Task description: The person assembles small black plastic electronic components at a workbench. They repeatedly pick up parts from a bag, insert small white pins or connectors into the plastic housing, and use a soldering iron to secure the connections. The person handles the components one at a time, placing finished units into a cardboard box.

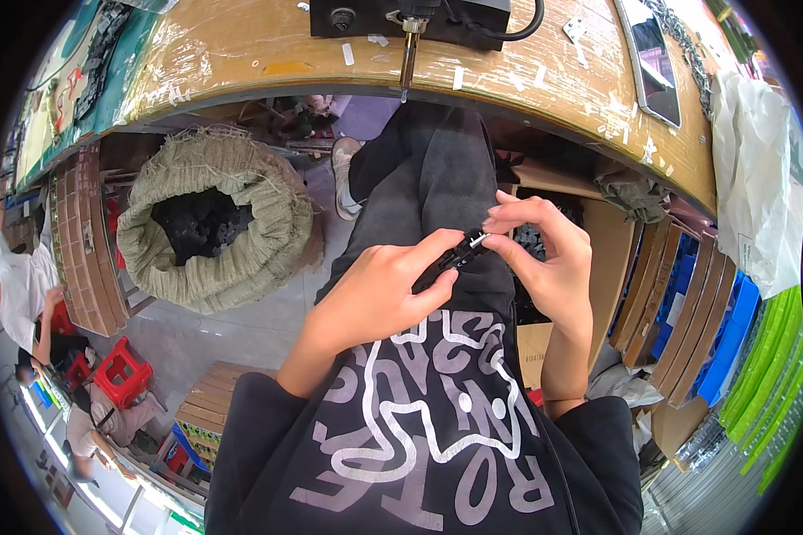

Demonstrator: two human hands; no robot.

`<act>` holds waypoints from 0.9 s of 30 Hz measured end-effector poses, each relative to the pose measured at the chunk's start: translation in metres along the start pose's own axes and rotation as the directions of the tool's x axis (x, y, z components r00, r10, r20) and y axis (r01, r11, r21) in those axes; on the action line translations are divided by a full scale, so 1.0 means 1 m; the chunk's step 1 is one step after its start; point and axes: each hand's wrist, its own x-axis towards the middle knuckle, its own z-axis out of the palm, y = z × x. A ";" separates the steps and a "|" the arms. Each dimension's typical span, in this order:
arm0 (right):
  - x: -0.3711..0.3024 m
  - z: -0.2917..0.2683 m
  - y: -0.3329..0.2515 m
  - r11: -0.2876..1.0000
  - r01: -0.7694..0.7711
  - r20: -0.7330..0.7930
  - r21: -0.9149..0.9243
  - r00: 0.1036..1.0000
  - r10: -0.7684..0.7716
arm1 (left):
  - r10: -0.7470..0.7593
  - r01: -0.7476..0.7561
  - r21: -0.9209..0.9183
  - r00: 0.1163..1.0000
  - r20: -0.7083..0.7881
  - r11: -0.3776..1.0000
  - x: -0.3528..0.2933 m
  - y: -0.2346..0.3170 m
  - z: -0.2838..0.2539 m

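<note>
While the person sat facing the counter (268, 58), the left hand (379, 285) held a small black part (458, 254) between thumb and fingers, just above the lap. The right hand (551, 259) was at the part's far end, thumb and fingertips drawn narrowly together beside a small pale piece (478, 240); whether they gripped it could not be told. Overhead in view, a metal-tipped tool (409, 58) pointed down past the counter's near edge, and a phone (654, 76) lay toward the right. Below the counter, a coarse woven sack (143, 227) stood open on the left with dark pieces (201, 223) inside, near a red stool (122, 373).
</note>
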 end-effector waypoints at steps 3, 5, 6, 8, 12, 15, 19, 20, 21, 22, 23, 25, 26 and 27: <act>-0.001 0.003 0.002 1.000 -0.001 -0.045 0.003 0.999 0.001 | 0.016 -0.015 0.034 1.000 -0.015 0.999 0.001 0.004 -0.001; -0.002 0.004 0.001 1.000 -0.007 -0.056 -0.016 0.998 0.006 | 0.022 -0.018 0.109 0.999 -0.030 0.994 0.002 0.007 -0.001; -0.002 0.005 0.001 1.000 -0.021 -0.068 -0.014 0.997 0.020 | 0.025 -0.020 0.145 0.999 -0.036 0.989 0.002 0.008 -0.001; -0.003 0.008 0.000 0.999 -0.049 -0.090 -0.009 0.995 0.048 | 0.052 -0.041 0.192 0.997 -0.053 0.981 0.001 0.008 0.000; -0.005 0.012 0.005 0.997 -0.074 -0.101 0.013 0.992 0.075 | 0.056 -0.041 0.237 0.997 -0.059 0.971 0.001 0.006 0.000; -0.006 0.015 0.008 0.997 -0.069 -0.115 0.022 0.991 0.071 | 0.058 -0.041 0.258 0.997 -0.059 0.965 0.001 0.007 0.000; -0.006 0.019 0.009 0.999 -0.042 -0.151 0.020 0.988 0.045 | 0.058 -0.040 0.223 0.996 -0.073 0.974 0.002 0.005 0.001; -0.007 0.020 0.009 0.999 -0.039 -0.162 0.020 0.986 0.041 | 0.056 -0.039 0.224 0.996 -0.073 0.974 0.002 0.006 0.001; -0.007 0.020 0.009 0.999 -0.039 -0.168 0.026 0.985 0.043 | 0.054 -0.037 0.225 0.996 -0.073 0.974 0.002 0.006 0.001; -0.007 0.021 0.008 0.999 -0.039 -0.174 0.034 0.984 0.044 | 0.051 -0.034 0.228 0.996 -0.069 0.973 0.002 0.006 0.000; -0.007 0.021 0.008 0.998 -0.039 -0.179 0.042 0.983 0.046 | 0.047 -0.031 0.232 0.997 -0.066 0.972 0.002 0.006 0.000; -0.007 0.022 0.008 0.996 -0.056 -0.185 0.067 0.980 0.068 | 0.057 -0.038 0.237 0.996 -0.071 0.971 0.002 0.004 0.001; -0.007 0.022 0.009 0.995 -0.065 -0.188 0.078 0.979 0.079 | 0.070 -0.048 0.240 0.994 -0.081 0.970 0.002 0.003 0.002; -0.007 0.022 0.009 0.995 -0.063 -0.188 0.075 0.979 0.076 | 0.083 -0.059 0.242 0.993 -0.090 0.968 0.002 0.003 0.002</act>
